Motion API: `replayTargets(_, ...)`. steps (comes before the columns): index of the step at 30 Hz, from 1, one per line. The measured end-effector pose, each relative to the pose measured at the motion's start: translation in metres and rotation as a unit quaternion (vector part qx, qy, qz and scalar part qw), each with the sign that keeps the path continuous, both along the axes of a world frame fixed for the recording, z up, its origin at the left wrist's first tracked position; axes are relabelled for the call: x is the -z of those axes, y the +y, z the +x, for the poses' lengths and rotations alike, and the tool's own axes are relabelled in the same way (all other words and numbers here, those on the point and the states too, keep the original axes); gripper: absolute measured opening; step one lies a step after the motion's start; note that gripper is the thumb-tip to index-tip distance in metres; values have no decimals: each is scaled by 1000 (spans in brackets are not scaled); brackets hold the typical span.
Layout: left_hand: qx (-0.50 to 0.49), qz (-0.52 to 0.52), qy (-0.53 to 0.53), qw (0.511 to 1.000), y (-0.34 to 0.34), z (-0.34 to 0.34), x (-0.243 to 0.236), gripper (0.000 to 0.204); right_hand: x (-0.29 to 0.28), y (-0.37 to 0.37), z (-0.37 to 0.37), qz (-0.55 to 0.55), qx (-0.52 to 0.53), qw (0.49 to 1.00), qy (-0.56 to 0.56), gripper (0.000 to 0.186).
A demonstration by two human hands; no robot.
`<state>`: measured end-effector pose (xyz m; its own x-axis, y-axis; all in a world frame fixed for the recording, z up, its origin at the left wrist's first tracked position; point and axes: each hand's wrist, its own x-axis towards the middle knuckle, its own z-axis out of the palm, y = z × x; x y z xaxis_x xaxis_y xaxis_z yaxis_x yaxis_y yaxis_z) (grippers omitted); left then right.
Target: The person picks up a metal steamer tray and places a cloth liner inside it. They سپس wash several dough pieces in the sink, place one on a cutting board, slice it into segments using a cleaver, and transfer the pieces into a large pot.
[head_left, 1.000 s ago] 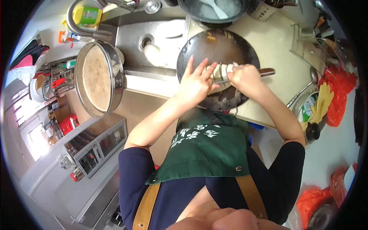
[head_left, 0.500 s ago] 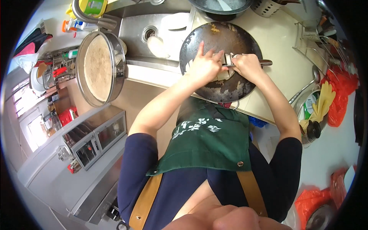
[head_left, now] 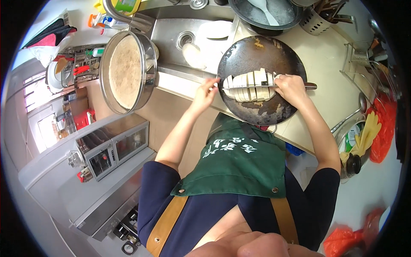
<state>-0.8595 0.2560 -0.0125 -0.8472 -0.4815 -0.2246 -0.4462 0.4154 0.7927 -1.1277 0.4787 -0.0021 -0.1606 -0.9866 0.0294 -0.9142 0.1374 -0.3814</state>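
Note:
A sliced white block [head_left: 250, 94] lies in a row of pieces on a worn, dark round board [head_left: 265, 113]. My right hand [head_left: 291, 90] is closed on a knife [head_left: 311, 86], whose long blade stretches left across the slices. At the board's left rim is my left hand [head_left: 205, 94], its fingers bent together round a small pale bit that is too small to name.
Left of me sits a round steel sieve [head_left: 126, 73]. Behind are a steel sink [head_left: 165, 43], a dark pot [head_left: 287, 21] with a white spatula and a perforated utensil holder [head_left: 316, 21]. On the right are a ladle [head_left: 361, 103], yellow gloves [head_left: 364, 135] and red bags [head_left: 385, 124].
My left hand has moved off the slices to the board's left edge, uncovering the row. My right hand still holds the knife. The view has shifted slightly.

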Motion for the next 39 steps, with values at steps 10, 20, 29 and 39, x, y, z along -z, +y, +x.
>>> replayTargets(10, 31, -206, 183, 961, 17, -66, -109, 44, -4, -2, 0, 8, -16, 1000, 0, 19)
replayTargets(20, 201, -348, 14, 916, 32, -82, -45, 60, -9, -8, 5, 38, -15, 999, 27, 17)
replayTargets(29, 207, -296, 51, 931, 3, -66, -49, 50, -8, -7, 2, 50, -28, 998, 40, 21)
replayTargets(39, -147, 83, 137, 976, 37, -9, 14, 62, -16, -12, 4, 36, -25, 998, 34, 31)
